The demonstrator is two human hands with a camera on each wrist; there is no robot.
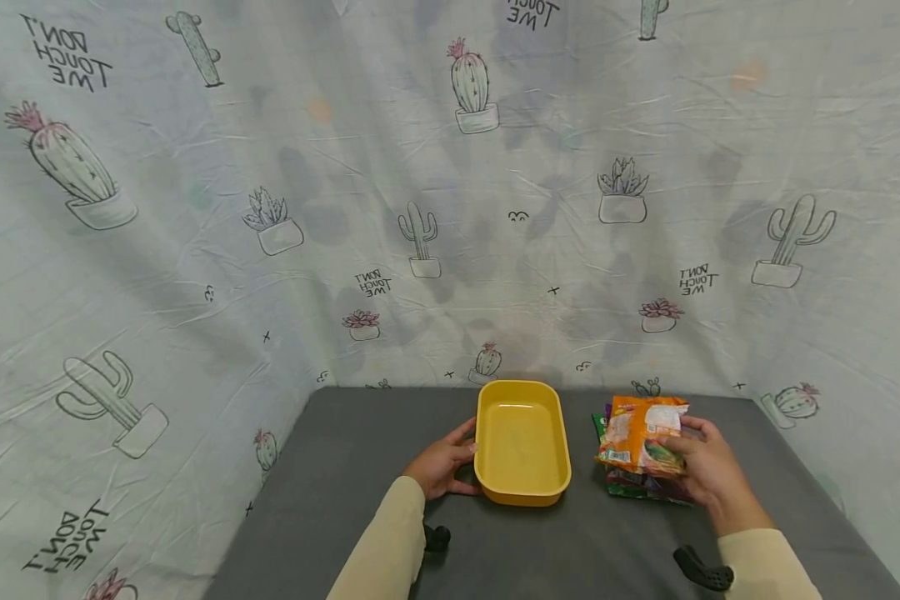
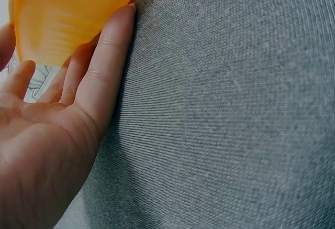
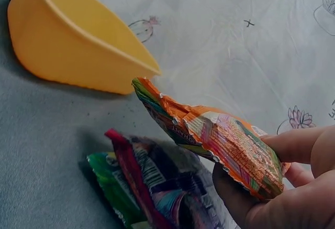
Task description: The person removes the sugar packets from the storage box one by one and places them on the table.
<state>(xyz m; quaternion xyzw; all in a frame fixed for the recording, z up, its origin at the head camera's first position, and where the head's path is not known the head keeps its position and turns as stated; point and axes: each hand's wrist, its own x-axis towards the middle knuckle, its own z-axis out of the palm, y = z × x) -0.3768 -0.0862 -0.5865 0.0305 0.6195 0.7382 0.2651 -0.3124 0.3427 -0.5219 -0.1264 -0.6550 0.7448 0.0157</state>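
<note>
A yellow rectangular tub (image 1: 522,446) stands on the grey cloth, its inside bare. My left hand (image 1: 444,463) rests against the tub's left side, fingers straight along the wall, as the left wrist view also shows. At the right, my right hand (image 1: 708,467) pinches an orange snack packet (image 1: 637,433) between thumb and fingers. The right wrist view shows this packet raised and tilted over a purple packet (image 3: 162,176) and a green packet (image 3: 112,182), which lie stacked on the cloth.
Dark grey cloth (image 1: 330,492) covers the table. A pale curtain (image 1: 555,167) printed with cacti hangs at the back and sides. Black straps (image 1: 703,570) show near both wrists. The packets lie a short way right of the tub.
</note>
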